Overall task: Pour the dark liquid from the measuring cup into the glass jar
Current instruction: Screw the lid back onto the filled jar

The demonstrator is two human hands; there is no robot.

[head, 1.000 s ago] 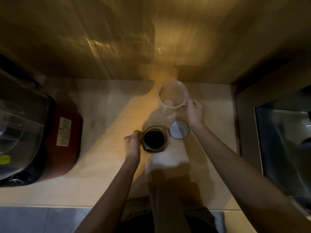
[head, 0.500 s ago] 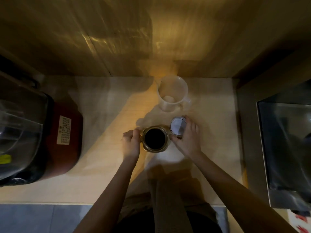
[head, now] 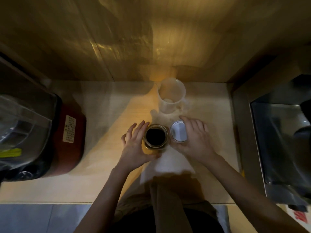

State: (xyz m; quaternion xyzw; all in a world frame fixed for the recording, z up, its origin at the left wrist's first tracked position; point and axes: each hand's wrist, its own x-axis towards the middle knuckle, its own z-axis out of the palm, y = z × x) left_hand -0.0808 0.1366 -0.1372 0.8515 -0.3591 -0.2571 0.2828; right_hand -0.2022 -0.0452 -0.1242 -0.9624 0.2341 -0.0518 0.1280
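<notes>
Glass jar [head: 156, 136] stands upright on a pale wooden counter [head: 104, 174], seen from above w/ its mouth uncovered and dark liquid filling it near the rim. Left hand [head: 136, 145] is against the jar's left side, palm cupped toward the glass, fingers spread and pointing away from the person, thumb tucked under near the jar's base; it looks like a loose cradle rather than a tight clasp, and whether it bears on the glass all round can't be told. Right hand [head: 193, 140] sits just right of the jar, fingers curled around a round silver lid [head: 178, 133] that it holds tilted, inner face toward the camera. Lid is just beside the jar's rim, apart from it.

Beyond both hands, toward the wall, a clear plastic measuring cup [head: 171, 95] stands upright on the counter, no hand on it; its inside looks pale, w/ no dark liquid visible. It's a bit farther off than the right hand's fingertips.

Well left of the left hand: a dark red appliance [head: 70, 140] w/ a white label and a clear lid. Well right of the right hand: a steel sink [head: 277, 148]. Lighting is dim and amber; the edges of the view are blurred.
</notes>
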